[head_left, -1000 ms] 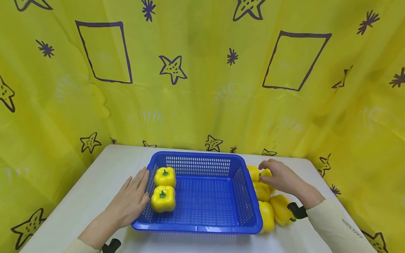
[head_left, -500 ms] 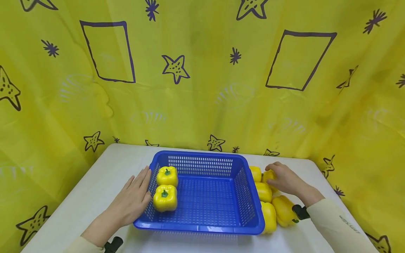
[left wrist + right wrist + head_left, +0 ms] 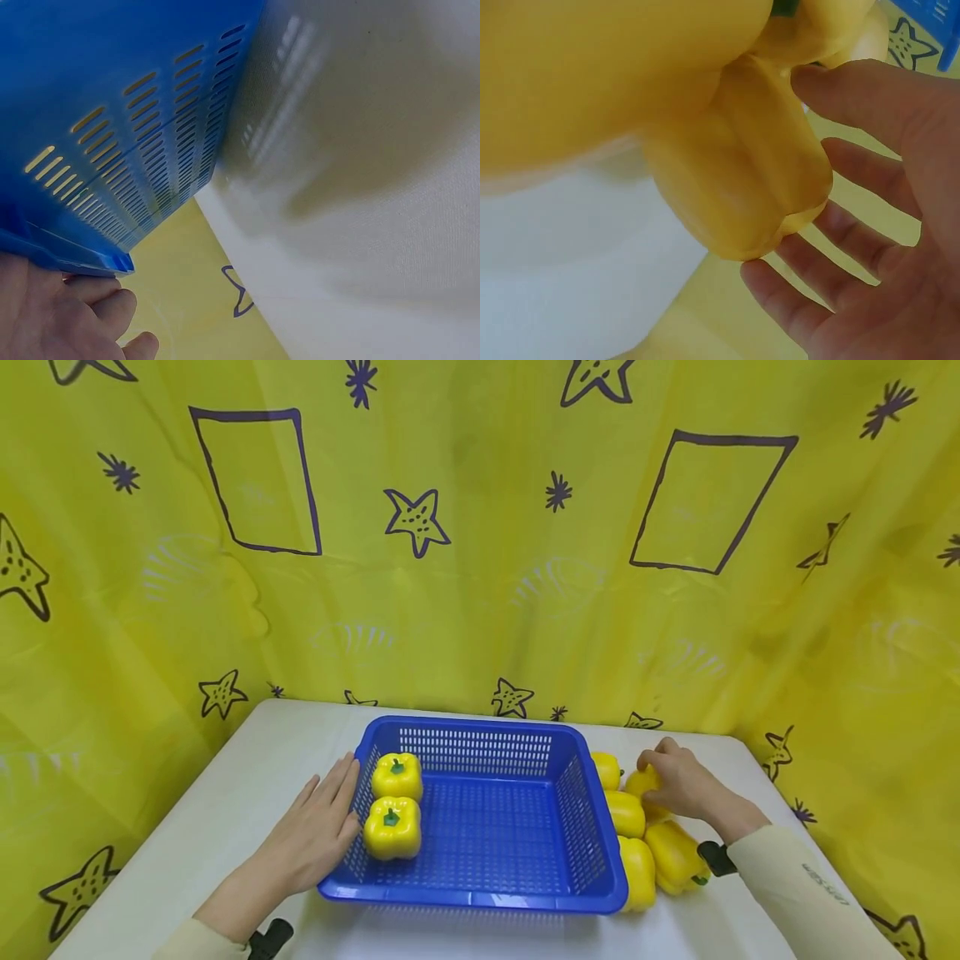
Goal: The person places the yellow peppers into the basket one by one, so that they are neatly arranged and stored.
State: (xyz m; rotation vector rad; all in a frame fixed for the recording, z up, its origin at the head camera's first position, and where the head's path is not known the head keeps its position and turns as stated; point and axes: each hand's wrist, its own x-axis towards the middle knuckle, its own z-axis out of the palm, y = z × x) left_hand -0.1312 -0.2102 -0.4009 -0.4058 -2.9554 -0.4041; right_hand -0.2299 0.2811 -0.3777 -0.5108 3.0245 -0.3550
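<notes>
A blue plastic basket (image 3: 487,902) stands on the white table. In it, along its left wall, sit two yellow bell peppers, a back one (image 3: 397,776) and a front one (image 3: 392,828). My left hand (image 3: 303,835) rests straight-fingered against the basket's left rim; the left wrist view shows its fingers under the rim (image 3: 67,262). To the right of the basket, my right hand (image 3: 686,783) grips another yellow bell pepper (image 3: 742,165), thumb on one side and fingertips around its end. Part of that pepper is hidden by the hand in the head view.
Several more yellow bell peppers lie right of the basket: one at the back (image 3: 606,770), one in the middle (image 3: 626,814), one in front (image 3: 637,872) and one on its side (image 3: 675,857). A yellow patterned curtain (image 3: 480,610) hangs behind the table (image 3: 225,777).
My right hand has come down onto the back right pepper and closed round it, and that pepper has shifted slightly to the right. My left hand stays at the basket rim.
</notes>
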